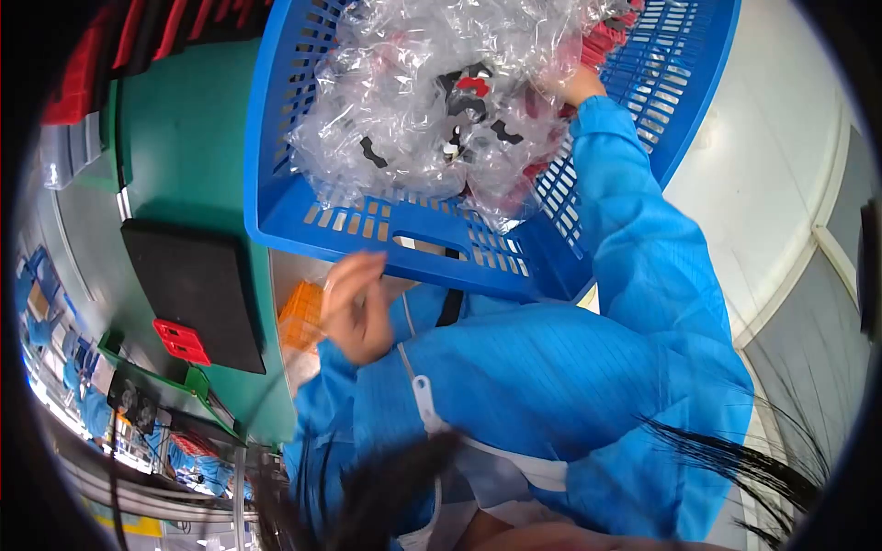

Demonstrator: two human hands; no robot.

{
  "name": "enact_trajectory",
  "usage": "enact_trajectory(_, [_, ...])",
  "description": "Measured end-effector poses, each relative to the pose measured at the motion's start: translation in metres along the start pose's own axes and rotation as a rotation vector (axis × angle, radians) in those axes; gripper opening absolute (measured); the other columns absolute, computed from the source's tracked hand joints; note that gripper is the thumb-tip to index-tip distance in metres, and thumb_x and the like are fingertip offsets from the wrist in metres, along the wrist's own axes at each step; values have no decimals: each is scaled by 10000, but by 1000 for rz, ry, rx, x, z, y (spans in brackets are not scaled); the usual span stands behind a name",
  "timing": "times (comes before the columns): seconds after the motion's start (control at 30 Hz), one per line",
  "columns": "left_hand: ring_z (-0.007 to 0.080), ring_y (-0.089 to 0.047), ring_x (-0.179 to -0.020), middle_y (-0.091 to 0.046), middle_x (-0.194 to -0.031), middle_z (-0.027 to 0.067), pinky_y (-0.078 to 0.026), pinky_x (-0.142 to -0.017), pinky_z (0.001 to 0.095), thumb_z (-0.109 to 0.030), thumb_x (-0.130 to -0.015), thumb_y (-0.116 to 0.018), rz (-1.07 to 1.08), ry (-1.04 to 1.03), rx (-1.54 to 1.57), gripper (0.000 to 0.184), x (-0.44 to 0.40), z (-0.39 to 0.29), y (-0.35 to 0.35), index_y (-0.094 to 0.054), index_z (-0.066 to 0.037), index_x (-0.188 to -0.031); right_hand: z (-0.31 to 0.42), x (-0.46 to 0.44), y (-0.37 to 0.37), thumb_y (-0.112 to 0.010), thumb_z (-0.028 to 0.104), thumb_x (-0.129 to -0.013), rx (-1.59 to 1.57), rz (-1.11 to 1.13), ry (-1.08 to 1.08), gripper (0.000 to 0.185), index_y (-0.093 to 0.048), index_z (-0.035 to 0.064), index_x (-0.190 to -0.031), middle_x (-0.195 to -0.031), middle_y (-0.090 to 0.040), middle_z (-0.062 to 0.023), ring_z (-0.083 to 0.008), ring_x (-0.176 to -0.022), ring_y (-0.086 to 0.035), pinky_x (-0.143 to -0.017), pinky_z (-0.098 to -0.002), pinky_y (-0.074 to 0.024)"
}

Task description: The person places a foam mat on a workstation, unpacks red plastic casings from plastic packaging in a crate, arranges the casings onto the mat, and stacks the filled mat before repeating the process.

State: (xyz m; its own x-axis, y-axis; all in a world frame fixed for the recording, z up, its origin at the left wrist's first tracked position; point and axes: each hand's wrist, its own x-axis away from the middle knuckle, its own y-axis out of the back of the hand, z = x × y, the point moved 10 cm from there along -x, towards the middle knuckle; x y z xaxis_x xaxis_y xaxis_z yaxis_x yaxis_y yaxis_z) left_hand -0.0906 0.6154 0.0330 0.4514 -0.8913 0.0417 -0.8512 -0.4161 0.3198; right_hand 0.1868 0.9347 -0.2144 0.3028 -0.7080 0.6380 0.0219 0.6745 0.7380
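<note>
A large blue plastic basket (326, 246) holds a heap of crumpled clear plastic bags (404, 83), with black and red pieces showing through them. My right hand (582, 86) reaches into the basket at the right side of the heap. Its fingers disappear among the bags, so their grip is hidden. Just outside the basket's near rim is my left hand (356, 308), slightly blurred. Its fingers are loosely curved, with a gap between thumb and fingers and nothing visible in them. Red pieces (606, 39) lie by the basket's far right side.
On the left, a green work surface (184, 119) carries a black mat (188, 275) with a red plastic part (182, 341) on it. Red bins (78, 73) line the upper left. An orange crate (301, 317) sits below the basket. Other people in blue appear far left.
</note>
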Motion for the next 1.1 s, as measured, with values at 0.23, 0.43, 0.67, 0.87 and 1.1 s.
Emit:
enact_trajectory(0.23, [276,-552,-1080,-517,-1225,188,-458,-867,357,-175,-802,-687,233,373,494,689,-40,32,-145,-291,-32,-1347,121,159,-29,-588,269,-899,-1900,50,-197,337,-571,25,-1130,-1035,-634,-64,-169,-896,-614,-768,-302,-492])
enact_trajectory(0.43, [269,-636,-708,-632,-767,174,-491,-642,364,-211,-843,-634,208,521,399,317,-27,42,-141,-534,20,-1035,121,166,11,-525,219,-930,-1774,-162,58,346,-497,18,-1209,-1103,-596,-91,-173,-965,-591,-837,-297,-481])
enact_trajectory(0.67, [190,-537,-464,-545,-566,136,-413,-451,325,-255,-883,-608,284,344,-26,297,-19,12,-122,-602,25,-782,125,143,-41,-496,249,-939,-1930,220,-184,230,-593,64,-1035,-948,-644,-45,-145,-824,-617,-735,-274,-504])
enact_trajectory(0.87, [362,-560,-634,-555,-677,181,-422,-532,423,-263,-871,-588,269,120,0,264,-6,-19,-114,-577,-32,-744,117,132,-52,-480,300,-941,-1979,373,8,256,-591,76,-993,-812,-602,4,-126,-699,-572,-595,-258,-468])
enact_trajectory(1.1, [91,-460,-582,-534,-670,58,-357,-500,267,-92,-858,-607,169,139,256,95,-14,-33,-107,-570,-6,-842,110,129,-96,-465,434,-935,-1879,453,-5,525,-481,28,-1268,-1078,-620,-108,-234,-960,-607,-855,-356,-495])
